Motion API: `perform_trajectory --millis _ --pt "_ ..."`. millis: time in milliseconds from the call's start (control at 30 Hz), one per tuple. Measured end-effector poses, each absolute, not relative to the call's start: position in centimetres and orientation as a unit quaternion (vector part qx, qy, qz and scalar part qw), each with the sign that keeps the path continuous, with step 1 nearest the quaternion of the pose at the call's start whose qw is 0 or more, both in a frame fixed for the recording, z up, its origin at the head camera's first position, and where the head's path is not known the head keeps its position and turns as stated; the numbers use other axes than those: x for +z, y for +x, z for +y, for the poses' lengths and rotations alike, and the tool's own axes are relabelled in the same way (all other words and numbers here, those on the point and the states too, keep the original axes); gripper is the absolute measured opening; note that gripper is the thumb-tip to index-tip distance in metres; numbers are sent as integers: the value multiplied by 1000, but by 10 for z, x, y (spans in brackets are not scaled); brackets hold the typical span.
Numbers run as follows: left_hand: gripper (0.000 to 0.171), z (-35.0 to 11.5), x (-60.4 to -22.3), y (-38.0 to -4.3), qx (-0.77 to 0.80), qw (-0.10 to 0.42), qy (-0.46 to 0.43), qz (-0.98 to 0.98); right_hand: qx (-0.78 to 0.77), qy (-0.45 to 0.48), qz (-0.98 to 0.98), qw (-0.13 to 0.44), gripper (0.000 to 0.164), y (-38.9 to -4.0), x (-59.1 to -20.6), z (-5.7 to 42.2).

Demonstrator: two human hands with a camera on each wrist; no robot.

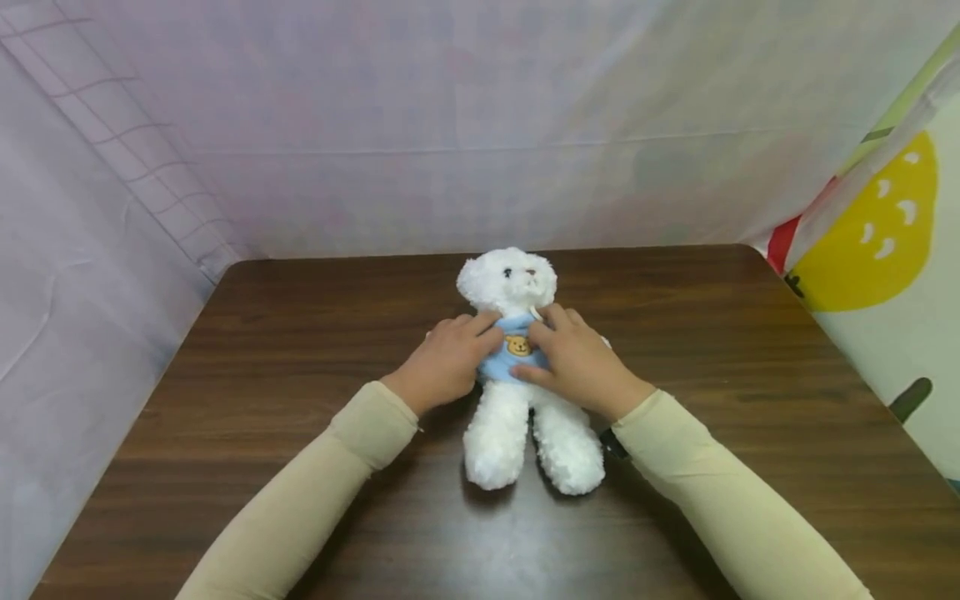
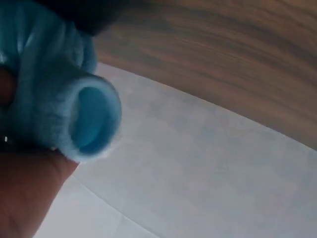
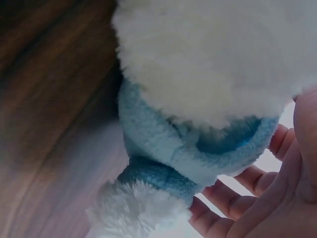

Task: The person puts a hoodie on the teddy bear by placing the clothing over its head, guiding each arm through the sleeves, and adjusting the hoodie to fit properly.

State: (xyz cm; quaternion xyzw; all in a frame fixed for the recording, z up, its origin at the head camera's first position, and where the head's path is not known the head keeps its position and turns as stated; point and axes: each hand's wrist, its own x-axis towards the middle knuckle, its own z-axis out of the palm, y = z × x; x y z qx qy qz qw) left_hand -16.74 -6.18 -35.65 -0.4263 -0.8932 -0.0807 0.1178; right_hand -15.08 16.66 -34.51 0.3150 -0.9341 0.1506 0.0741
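A white plush bear (image 1: 497, 437) lies face up on the table, its legs toward me. It wears a light blue shirt (image 1: 495, 367) with a bear-face patch (image 1: 517, 346). My left hand (image 1: 447, 358) grips the shirt's left side. In the left wrist view, the blue sleeve (image 2: 54, 111) sits by this hand, its round opening showing blue lining and no fur sticking out. My right hand (image 1: 581, 362) rests on the shirt's right side with the thumb across its front. Slightly bent fingers (image 3: 225, 201) touch the shirt near the other sleeve (image 3: 158, 178), from which a white paw (image 3: 138, 210) protrudes.
The dark wooden table (image 1: 300, 333) extends around the bear. A pale cloth curtain (image 1: 465, 125) hangs along its far edge, and another covers the left side. Cloth with a yellow fruit print (image 1: 873, 233) hangs at the right. A dark band (image 1: 613, 443) shows at the right wrist.
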Motion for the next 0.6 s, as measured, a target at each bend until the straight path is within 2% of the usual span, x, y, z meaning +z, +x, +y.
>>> perform_trajectory --millis 133,233,300,433,500,600 --pt "41 -72 -353 -163 -114 45 -414 -902 153 310 -935 75 39 -151 -346 165" --pt "53 -87 -348 -160 -165 25 -400 -901 154 309 -935 77 39 -151 -348 165" --pt "51 -100 -344 -158 -182 46 -387 -903 154 308 -935 80 38 -151 -348 164" --pt "23 -123 -344 -156 -142 129 -362 -912 154 305 -936 81 38 -151 -348 164" --pt "13 -129 -347 -154 -107 143 -351 -919 153 304 -937 77 37 -151 -348 164" --pt "13 -128 -353 -150 -75 144 -344 -925 153 302 -938 75 37 -150 -348 164"
